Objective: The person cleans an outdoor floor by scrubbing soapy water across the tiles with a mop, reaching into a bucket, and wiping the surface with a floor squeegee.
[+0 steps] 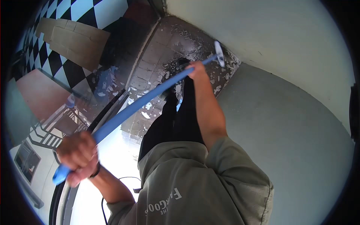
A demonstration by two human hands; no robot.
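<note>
From where I watch, brown floor tiles (155, 47) run into a corner between a cream wall (285, 41) and a grey wall (285, 123). Past the dark frame (107, 110) on the left, I see a black-and-white checkered floor (77, 71), flat cardboard (77, 41), a pinkish table (43, 92) and a slatted chair (67, 123). Bright light floods the lower left.

smooth pole (138, 105); matt cloth shirt (195, 176); rough tiled floor (150, 66)

Two bare hands (78, 154), one black wristband (96, 170) at near left, two black-clad legs (189, 112), one long blue pole (129, 110), one narrow white pole head (219, 54) at the far end.
</note>
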